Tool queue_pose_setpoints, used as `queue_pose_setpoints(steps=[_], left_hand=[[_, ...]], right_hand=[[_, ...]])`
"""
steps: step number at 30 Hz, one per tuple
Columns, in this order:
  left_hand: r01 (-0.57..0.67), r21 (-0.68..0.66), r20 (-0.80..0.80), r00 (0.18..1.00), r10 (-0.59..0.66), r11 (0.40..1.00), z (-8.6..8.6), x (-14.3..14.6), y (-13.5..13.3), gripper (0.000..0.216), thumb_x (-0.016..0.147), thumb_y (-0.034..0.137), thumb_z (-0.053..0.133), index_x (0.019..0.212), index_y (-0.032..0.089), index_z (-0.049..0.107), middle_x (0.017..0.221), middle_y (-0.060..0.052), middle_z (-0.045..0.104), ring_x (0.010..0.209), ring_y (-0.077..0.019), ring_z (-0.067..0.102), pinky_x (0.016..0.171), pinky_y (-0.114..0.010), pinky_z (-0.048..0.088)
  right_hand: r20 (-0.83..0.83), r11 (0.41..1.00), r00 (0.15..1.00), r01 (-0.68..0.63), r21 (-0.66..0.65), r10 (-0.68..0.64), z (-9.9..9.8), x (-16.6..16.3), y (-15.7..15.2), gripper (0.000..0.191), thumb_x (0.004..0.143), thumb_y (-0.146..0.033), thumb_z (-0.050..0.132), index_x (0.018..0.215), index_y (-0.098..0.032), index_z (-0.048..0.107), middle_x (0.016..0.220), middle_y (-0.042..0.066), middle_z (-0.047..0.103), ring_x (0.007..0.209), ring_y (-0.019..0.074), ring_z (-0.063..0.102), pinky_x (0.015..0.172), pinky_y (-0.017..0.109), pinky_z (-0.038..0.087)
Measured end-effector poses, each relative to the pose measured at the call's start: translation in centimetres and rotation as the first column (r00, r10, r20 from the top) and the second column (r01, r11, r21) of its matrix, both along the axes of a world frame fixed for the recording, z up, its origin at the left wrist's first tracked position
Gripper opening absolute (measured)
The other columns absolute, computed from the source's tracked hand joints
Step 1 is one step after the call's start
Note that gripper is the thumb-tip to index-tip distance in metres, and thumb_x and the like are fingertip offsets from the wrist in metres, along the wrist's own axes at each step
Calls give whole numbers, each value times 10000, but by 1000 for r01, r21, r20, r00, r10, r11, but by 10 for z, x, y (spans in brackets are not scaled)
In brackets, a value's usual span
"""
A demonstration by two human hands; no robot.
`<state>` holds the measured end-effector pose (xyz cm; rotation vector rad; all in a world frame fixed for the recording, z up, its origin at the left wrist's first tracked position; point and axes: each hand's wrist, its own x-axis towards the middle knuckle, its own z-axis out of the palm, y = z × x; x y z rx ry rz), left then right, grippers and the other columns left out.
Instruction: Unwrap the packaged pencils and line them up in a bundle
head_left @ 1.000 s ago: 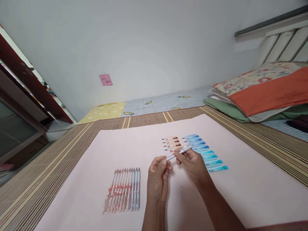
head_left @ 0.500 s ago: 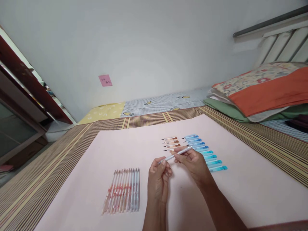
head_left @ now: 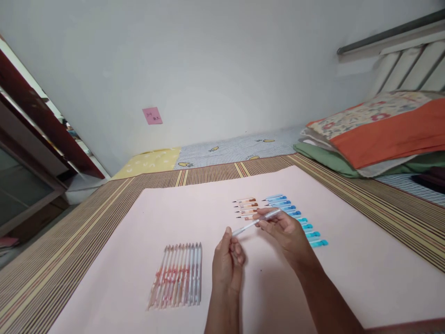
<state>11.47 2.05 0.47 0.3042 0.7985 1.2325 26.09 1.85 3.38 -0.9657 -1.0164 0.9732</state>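
A slim pale pen (head_left: pixel 247 226) slants above the pink sheet (head_left: pixel 194 208), its far end up to the right. Around the upper part of its barrel, the fingers of my right hand (head_left: pixel 283 234) are closed. At the lower end my left hand (head_left: pixel 227 260) pinches it with the thumb and fingertips. Left of my hands lies a row of several clear pens (head_left: pixel 177 273) with reddish and greyish barrels. Behind my right hand are several brown-ended pens (head_left: pixel 245 206) and a column of blue and turquoise pens (head_left: pixel 283 203), partly covered by that hand.
The sheet lies on a striped mat (head_left: pixel 118 195). Folded bedding (head_left: pixel 378 134) is piled at the right, below a radiator (head_left: pixel 413 67). A checked cloth (head_left: pixel 229 150) runs along the wall, which bears a pink note (head_left: pixel 152 116). A doorway is at the left.
My right hand has shifted slightly right with the pen. My left hand has dropped back a little, its thumb now more upright at the pen's lower end.
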Motion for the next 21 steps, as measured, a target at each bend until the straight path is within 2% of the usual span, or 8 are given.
queue_pose_setpoints(steps=[7, 14, 21], left_hand=[[-1, 34, -20, 1000, 2, 999, -1, 0, 0, 477, 601, 517, 854, 628, 133, 571, 420, 56, 471, 322, -23, 334, 374, -176, 206], [15, 71, -94, 996, -8, 997, -3, 0, -1, 488, 674, 567, 789, 603, 143, 558, 404, 45, 465, 319, -35, 345, 360, -183, 203], [47, 112, -124, 992, -33, 993, 0, -2, -2, 491, 703, 576, 766, 594, 144, 558, 398, 41, 457, 323, -36, 336, 356, -182, 195]], right_hand=[[-14, 1000, 1000, -24, -16, 24, -3, -1, 1, 346, 683, -378, 842, 949, -198, 713, 935, 75, 759, 932, 241, 706, 887, 391, 550], [23, 989, 989, -145, -16, 145, -9, -3, 1, 323, 713, -348, 819, 976, -198, 706, 971, 88, 762, 987, 259, 712, 910, 412, 550], [41, 995, 995, -91, -29, 92, -8, -2, 1, 302, 706, -379, 824, 916, -192, 716, 935, 85, 760, 945, 244, 702, 897, 397, 543]])
